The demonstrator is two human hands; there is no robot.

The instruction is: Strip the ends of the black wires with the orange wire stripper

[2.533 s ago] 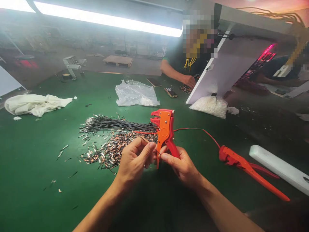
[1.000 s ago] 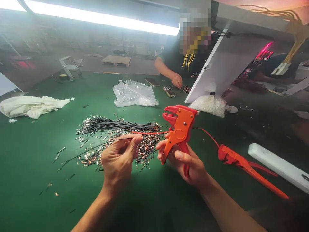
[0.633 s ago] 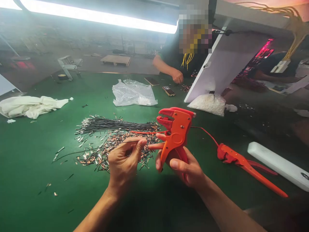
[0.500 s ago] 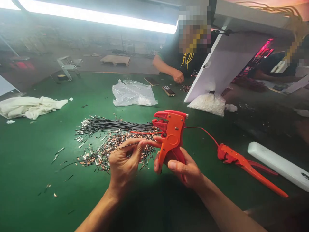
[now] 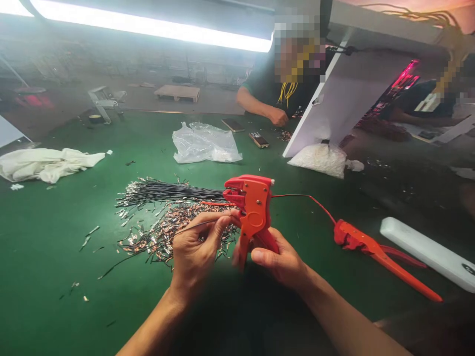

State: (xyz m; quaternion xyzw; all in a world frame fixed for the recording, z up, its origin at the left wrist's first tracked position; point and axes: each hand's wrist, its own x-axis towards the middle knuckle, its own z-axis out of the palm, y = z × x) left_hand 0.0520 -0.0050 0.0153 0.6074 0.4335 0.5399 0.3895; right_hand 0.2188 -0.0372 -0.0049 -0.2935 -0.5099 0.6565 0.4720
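Note:
My right hand (image 5: 280, 259) grips the handles of an orange wire stripper (image 5: 250, 205), held upright with its jaws pointing left. My left hand (image 5: 196, 249) pinches a thin black wire (image 5: 148, 242) between thumb and forefinger, its tip close to the stripper's jaws; the rest of the wire trails down to the left over the green table (image 5: 55, 237). Behind my hands lie a bundle of black wires (image 5: 166, 190) and a heap of cut wire scraps (image 5: 163, 230).
A second orange crimping tool (image 5: 374, 252) with a red wire lies to the right, next to a white bar (image 5: 426, 252). Farther back are a clear plastic bag (image 5: 206, 143), a white cloth (image 5: 48, 163), a bag of white parts (image 5: 321, 159), two phones and a seated person's hand (image 5: 278, 117).
My right hand has brought the stripper down and left, back toward the left hand. My left hand swung out to the left, then returned, now holding a wire up to the jaws.

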